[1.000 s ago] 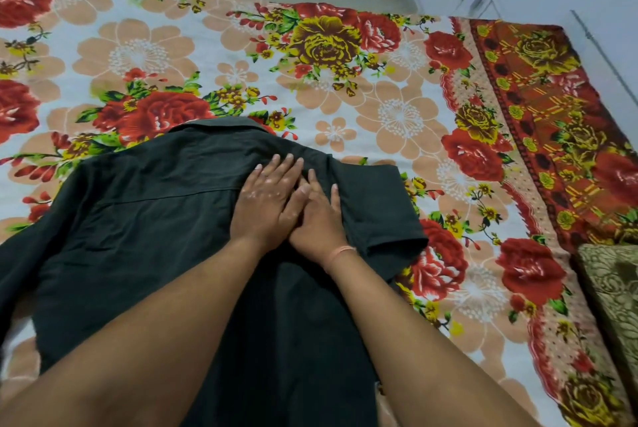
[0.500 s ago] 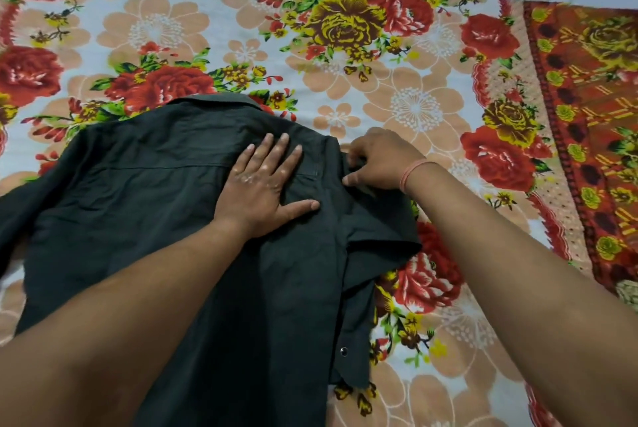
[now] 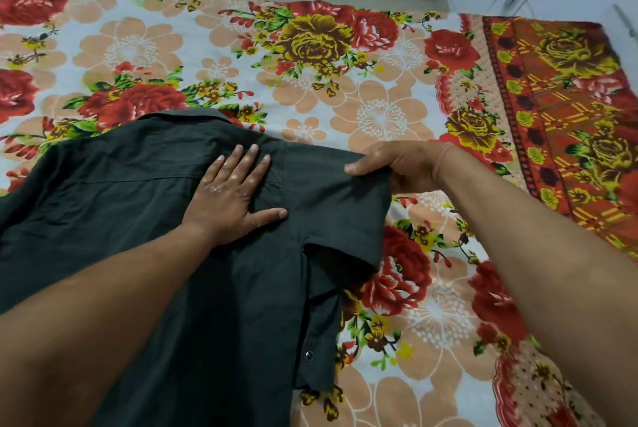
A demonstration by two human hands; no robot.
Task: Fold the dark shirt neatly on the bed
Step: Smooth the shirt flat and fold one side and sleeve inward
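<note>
While my left hand (image 3: pixel 231 198) lies flat on the shirt (image 3: pixel 138 219), fingers straight and spread, pressing the cloth to the bed (image 3: pixel 379 116), my right hand (image 3: pixel 397 167) pinches the outer edge of the short sleeve (image 3: pixel 338 205), thumb on top and the other fingers curled under the hem. The shirt lies back-up beneath both forearms. Its long axis runs from the collar (image 3: pixel 186 116), beyond my left fingertips, down toward my body. Most of it spreads to the left of my left hand. The sleeve sticks out crosswise to that axis, between my two hands, with its free end in my right. Below the sleeve, nearer me than my right hand, a strip of the front with a button (image 3: pixel 309 355) pokes out at the side. I judge this to be an early step: the sleeve is not yet turned in. The next move turns on the sleeve lying to the right of my pressing palm, so my right hand, the nearer one, should carry it leftward over the back, with the edge of my left hand as the crease line. If my palm slips, the fold could run crooked or drag the shoulder along.
</note>
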